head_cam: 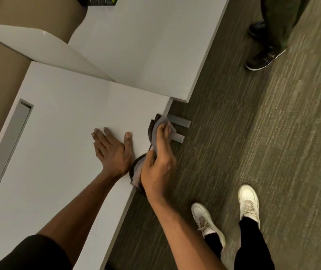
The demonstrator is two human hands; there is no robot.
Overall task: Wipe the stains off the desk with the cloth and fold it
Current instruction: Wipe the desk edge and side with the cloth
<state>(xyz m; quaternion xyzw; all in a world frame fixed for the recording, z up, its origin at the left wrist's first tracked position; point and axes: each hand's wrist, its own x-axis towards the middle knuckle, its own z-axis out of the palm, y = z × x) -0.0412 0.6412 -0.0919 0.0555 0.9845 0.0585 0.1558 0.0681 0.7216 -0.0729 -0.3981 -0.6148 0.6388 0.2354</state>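
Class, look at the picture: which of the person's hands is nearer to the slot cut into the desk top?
Left. The left hand lies flat on the desk, toward the slot; the right hand grips the cloth at the desk's far edge.

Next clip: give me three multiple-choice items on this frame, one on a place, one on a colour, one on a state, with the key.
1. Where is the cloth?
A. at the desk's edge
B. on the carpet
C. in the desk's slot

2. What colour are the wearer's shoes?
A. black
B. white
C. red

3. How is the left hand?
A. clenched in a fist
B. gripping the cloth
C. flat, fingers spread

Key: 1 A, the right hand holds it over the desk edge; 2 B, both are white; 3 C, its palm rests on the desk.
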